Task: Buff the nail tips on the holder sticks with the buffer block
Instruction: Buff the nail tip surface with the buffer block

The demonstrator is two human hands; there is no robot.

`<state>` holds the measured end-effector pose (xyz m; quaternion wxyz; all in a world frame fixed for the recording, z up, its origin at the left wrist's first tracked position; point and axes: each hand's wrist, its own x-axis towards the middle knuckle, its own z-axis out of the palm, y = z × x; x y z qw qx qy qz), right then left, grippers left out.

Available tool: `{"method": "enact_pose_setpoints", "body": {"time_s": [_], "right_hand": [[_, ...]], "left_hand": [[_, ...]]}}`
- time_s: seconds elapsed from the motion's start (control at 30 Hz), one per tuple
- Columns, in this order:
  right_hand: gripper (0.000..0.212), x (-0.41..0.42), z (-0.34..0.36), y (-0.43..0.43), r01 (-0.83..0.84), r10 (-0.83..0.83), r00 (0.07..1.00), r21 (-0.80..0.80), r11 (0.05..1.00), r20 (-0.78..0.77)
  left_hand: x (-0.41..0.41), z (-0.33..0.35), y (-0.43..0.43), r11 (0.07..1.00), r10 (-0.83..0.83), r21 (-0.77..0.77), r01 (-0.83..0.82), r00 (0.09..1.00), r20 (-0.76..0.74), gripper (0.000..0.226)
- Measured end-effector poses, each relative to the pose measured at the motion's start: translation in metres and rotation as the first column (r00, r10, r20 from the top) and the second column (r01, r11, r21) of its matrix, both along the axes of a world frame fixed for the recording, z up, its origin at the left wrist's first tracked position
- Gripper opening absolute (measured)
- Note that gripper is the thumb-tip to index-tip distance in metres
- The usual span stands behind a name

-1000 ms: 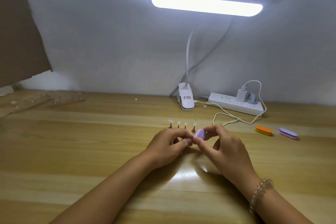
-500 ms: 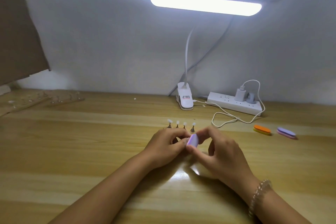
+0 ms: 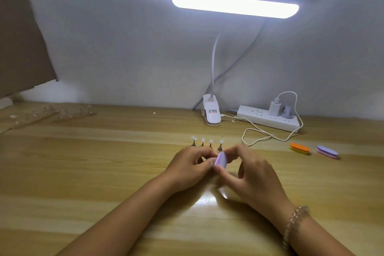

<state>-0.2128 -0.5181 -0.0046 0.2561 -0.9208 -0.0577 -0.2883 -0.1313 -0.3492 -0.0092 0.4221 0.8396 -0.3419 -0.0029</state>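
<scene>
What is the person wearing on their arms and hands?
No sleeve, glove or ring shows on the left hand or the right hand. The right wrist carries a bracelet of pale, translucent round beads; the left wrist has nothing on it.

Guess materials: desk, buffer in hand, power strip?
Desk: wood or wood-look laminate, glossy, going by the grain lines and lamp glare. Buffer: probably foam with a matte lilac abrasive face. Power strip: smooth white plastic, likely.

Single head view: faces forward and down across desk [image 3: 83,172] toward wall [image 3: 104,48], close.
</scene>
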Motion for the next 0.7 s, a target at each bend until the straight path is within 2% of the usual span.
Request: {"method": "enact_pose_setpoints", "body": {"time_s": [0.03, 0.17, 0.3, 0.33, 0.43, 0.57, 0.7], "right_hand": [[0.028, -0.0007, 0.0002, 0.0011, -0.002, 0.002, 1.000, -0.014, 1.000, -0.004], [0.027, 0.0046, 0.0029, -0.0059, 0.103, -0.099, 0.994, 0.124, 0.987, -0.036], [0.034, -0.0013, -0.0007, 0.0033, 0.053, -0.053, 0.999, -0.047, 0.997, -0.001], [0.035, -0.0017, 0.0002, 0.0039, 0.044, -0.044, 0.999, -0.040, 0.998, -0.012], [0.032, 0.0037, 0.0028, -0.0040, 0.120, -0.116, 0.992, 0.110, 0.987, -0.049], [0.030, 0.0004, -0.0010, -0.0017, 0.052, -0.052, 0.998, 0.021, 0.998, -0.019], [0.026, 0.0046, 0.0025, -0.0060, 0.102, -0.095, 0.994, 0.126, 0.987, -0.060]], "left_hand": [[0.0003, 0.0004, -0.0003, 1.000, 0.002, -0.002, -0.002, 1.000, 0.000, 0.017], [0.0004, 0.0012, -0.0026, 1.000, 0.000, 0.000, 0.000, 1.000, -0.007, 0.015], [0.0012, 0.0004, -0.0015, 1.000, 0.006, -0.025, -0.006, 1.000, -0.016, 0.017], [0.0013, 0.0007, -0.0018, 1.000, 0.003, -0.029, -0.004, 1.000, -0.018, 0.017], [0.0011, 0.0012, -0.0024, 1.000, -0.019, -0.018, 0.018, 1.000, -0.015, 0.016], [0.0018, -0.0007, -0.0005, 0.999, -0.020, -0.027, 0.020, 1.000, -0.021, 0.017], [0.0004, 0.0019, -0.0019, 0.998, -0.034, -0.049, 0.032, 0.999, -0.035, 0.017]]}}
